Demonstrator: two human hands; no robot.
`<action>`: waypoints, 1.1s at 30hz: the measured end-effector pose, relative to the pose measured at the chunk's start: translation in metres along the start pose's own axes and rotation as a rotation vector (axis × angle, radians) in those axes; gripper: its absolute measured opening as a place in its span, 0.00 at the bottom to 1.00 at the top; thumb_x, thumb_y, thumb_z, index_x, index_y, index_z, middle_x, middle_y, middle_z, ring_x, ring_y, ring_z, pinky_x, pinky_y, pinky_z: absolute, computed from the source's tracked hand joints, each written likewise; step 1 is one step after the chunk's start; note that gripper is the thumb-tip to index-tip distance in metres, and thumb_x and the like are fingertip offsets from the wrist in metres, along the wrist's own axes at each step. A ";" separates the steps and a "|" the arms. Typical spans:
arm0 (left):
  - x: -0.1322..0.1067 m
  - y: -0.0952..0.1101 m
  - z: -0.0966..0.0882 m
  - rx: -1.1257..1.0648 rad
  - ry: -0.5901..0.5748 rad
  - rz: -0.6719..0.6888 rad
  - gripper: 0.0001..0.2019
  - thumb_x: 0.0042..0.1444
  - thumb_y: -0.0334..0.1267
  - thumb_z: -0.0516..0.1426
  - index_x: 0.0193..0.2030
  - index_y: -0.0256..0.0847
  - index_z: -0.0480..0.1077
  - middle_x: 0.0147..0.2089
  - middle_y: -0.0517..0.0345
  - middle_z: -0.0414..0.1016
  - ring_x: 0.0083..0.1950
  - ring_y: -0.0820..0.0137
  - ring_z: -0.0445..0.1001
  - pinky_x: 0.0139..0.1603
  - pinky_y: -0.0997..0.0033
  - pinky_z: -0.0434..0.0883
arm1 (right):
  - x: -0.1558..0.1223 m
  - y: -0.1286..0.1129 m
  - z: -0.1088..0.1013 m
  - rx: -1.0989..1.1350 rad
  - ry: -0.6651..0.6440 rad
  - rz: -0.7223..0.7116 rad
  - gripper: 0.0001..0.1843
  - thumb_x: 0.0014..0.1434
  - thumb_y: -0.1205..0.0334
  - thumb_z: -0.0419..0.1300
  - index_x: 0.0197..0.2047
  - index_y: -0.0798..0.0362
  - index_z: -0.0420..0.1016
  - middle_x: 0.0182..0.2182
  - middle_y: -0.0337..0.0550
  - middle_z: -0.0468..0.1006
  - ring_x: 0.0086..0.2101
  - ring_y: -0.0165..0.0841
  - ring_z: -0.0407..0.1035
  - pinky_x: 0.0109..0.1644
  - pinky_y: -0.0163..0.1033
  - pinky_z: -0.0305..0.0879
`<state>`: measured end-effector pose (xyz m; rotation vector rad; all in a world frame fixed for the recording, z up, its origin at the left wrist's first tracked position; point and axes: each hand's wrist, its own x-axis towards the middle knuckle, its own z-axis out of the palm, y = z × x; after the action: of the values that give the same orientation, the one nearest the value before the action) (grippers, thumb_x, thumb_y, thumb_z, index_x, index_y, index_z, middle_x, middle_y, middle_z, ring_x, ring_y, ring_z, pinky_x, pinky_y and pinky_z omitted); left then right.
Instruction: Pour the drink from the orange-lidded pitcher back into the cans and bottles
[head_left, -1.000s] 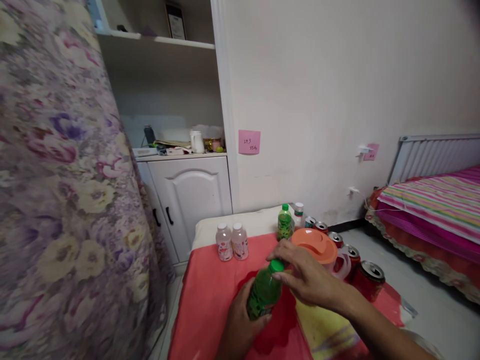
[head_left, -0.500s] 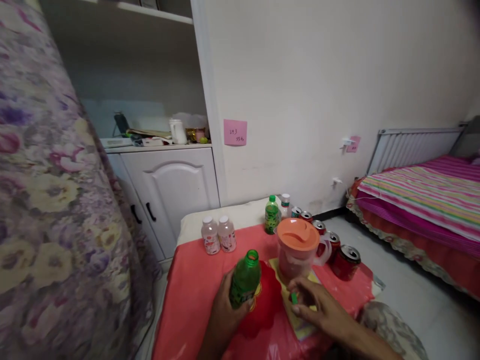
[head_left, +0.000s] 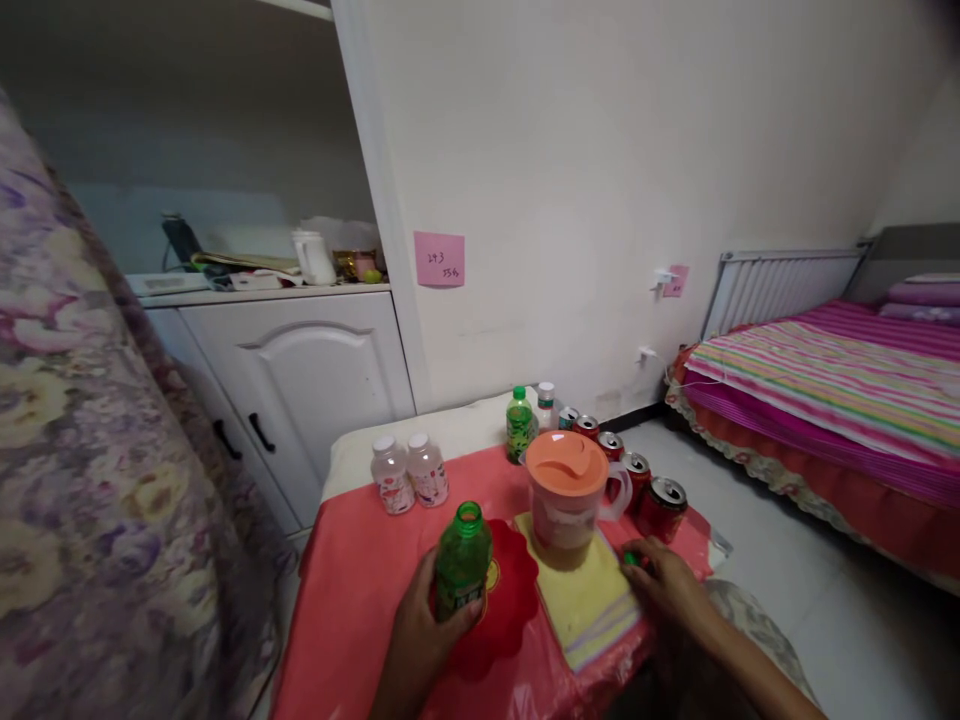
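Note:
My left hand (head_left: 429, 612) is wrapped round a green plastic bottle (head_left: 463, 560), upright with its mouth uncapped, over the left part of a red scalloped plate (head_left: 517, 590). In my right hand (head_left: 667, 585), a small green bottle cap (head_left: 632, 558) is pinched between the fingers, low at the right edge of a yellow cloth (head_left: 581, 600). On that cloth stands a clear pitcher (head_left: 562, 525) with an orange lid (head_left: 568, 462); its handle points right, just above my right hand. What the pitcher holds is hard to make out.
Two clear bottles with white caps (head_left: 391, 478) stand at the table's left. Behind the pitcher are a capped green bottle (head_left: 519, 428) and a white-capped bottle (head_left: 546, 405). Several drink cans (head_left: 663, 512) line the right edge. A red cover (head_left: 337, 580) lies over the table.
My right hand has moved right, away from the pitcher's front, carrying the cap. My left hand still holds the bottle. The whole view has turned slightly to the right.

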<state>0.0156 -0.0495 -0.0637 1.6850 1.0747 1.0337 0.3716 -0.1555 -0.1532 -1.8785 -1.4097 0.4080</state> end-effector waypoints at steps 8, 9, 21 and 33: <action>0.002 -0.004 0.001 -0.025 0.011 -0.009 0.34 0.39 0.45 0.69 0.56 0.39 0.71 0.52 0.48 0.81 0.55 0.49 0.77 0.54 0.58 0.75 | 0.010 0.002 0.014 -0.042 -0.018 -0.033 0.19 0.57 0.57 0.54 0.46 0.56 0.79 0.41 0.53 0.79 0.42 0.44 0.74 0.49 0.46 0.68; 0.002 -0.005 0.002 -0.029 0.010 -0.013 0.35 0.39 0.45 0.69 0.56 0.39 0.71 0.52 0.48 0.81 0.55 0.49 0.77 0.54 0.57 0.75 | 0.009 0.002 0.015 -0.040 -0.014 -0.036 0.19 0.57 0.57 0.54 0.46 0.56 0.79 0.41 0.53 0.79 0.42 0.44 0.74 0.49 0.46 0.68; 0.003 -0.015 0.004 -0.110 -0.021 -0.085 0.38 0.42 0.46 0.67 0.60 0.38 0.63 0.56 0.46 0.77 0.57 0.51 0.76 0.56 0.58 0.73 | -0.001 0.001 0.000 0.118 0.167 -0.031 0.19 0.60 0.51 0.54 0.47 0.52 0.77 0.45 0.53 0.80 0.43 0.45 0.76 0.48 0.49 0.73; 0.002 -0.020 0.004 -0.145 -0.015 -0.073 0.34 0.43 0.46 0.68 0.57 0.38 0.65 0.53 0.47 0.79 0.54 0.52 0.77 0.54 0.59 0.74 | 0.034 -0.067 -0.024 0.660 0.252 0.038 0.25 0.53 0.41 0.65 0.46 0.51 0.76 0.46 0.50 0.81 0.49 0.46 0.73 0.54 0.45 0.69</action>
<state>0.0158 -0.0433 -0.0831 1.5242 1.0192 1.0255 0.3526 -0.1252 -0.0829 -1.3573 -0.9193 0.5531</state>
